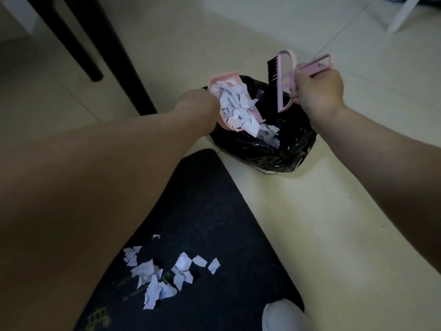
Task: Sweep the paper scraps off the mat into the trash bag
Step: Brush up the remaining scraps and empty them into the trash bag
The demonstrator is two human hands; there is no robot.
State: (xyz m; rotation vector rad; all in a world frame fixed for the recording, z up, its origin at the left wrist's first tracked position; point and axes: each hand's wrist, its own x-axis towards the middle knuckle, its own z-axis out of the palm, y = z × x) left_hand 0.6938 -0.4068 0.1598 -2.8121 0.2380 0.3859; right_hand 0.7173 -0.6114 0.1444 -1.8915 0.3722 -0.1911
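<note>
My left hand (pixel 198 103) grips a pink dustpan (pixel 226 80), tilted over the open black trash bag (pixel 274 151). White paper scraps (pixel 236 108) fill the pan and slide off its lower edge into the bag. My right hand (pixel 318 91) grips the handle of a pink brush with black bristles (pixel 285 80), held upright above the bag's far side. On the dark mat (pixel 226 211) in the foreground, several torn white scraps (pixel 162 273) lie in a loose cluster.
Black table legs (pixel 95 44) stand at the upper left on the pale tiled floor (pixel 334 211). A white shoe tip (pixel 284 316) rests at the mat's lower right edge. A white furniture leg (pixel 403 13) is at the top right.
</note>
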